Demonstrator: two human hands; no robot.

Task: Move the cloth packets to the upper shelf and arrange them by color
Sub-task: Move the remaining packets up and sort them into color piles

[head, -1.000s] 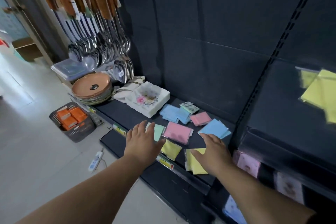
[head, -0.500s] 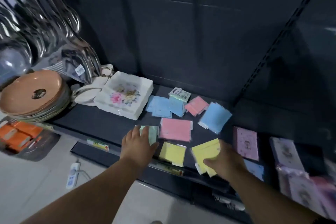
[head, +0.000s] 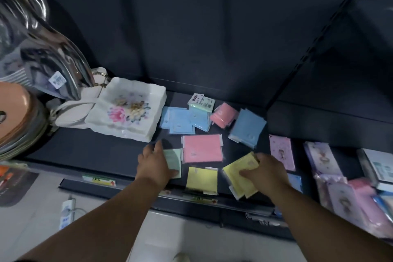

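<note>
Cloth packets lie scattered on the dark lower shelf (head: 95,151). Near its front edge the right hand (head: 264,173) rests on a tilted stack of yellow packets (head: 238,173), fingers curled at its far corner, seemingly gripping it. The left hand (head: 153,164) lies flat, fingers together, on a green packet (head: 173,156). Between them sits a single yellow packet (head: 202,179); behind it a pink packet (head: 202,148), then blue packets (head: 180,122) toward the back. The upper shelf is out of view, so the lift likely goes upward.

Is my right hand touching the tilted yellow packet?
Touching. The head view shows the right hand lying on the tilted yellow packet, fingers curled over its right edge with no gap.
</note>
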